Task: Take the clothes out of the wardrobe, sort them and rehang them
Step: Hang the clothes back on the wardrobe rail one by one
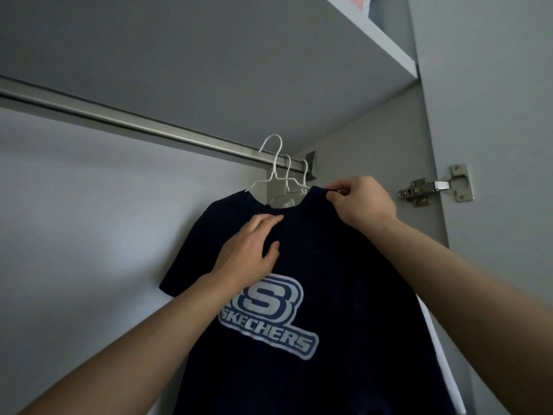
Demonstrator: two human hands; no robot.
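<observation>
**Navy tee at the rail's right end — hung or coming off, unclear**

Rail (143, 122) runs across the wardrobe under the shelf (374, 40). All I see on it sits at its right end, by the side wall: three white hangers (276, 172) bunched together. The tee (314, 295) is on the front hanger, which looks tilted, its hook high against the rail; I cannot tell if it is seated.

Left hand (250, 250): fingers straight, flat on the tee's chest just below the collar, pressing, not gripping. Right hand (363, 202): fingertips pinching the tee's shoulder seam at the collar edge.

Progress, as I judge it: the rest of the rail is bare, so most clothes are either out or not yet back. A white garment edge (431, 330) shows behind the tee on its right side. Which phase this is, I cannot say from here.

Writing: chest print reads "SKECHERS" under a large "S" logo, pale blue and white on navy. No other legible text. Door hinge (434, 187) at right, unmarked.
</observation>
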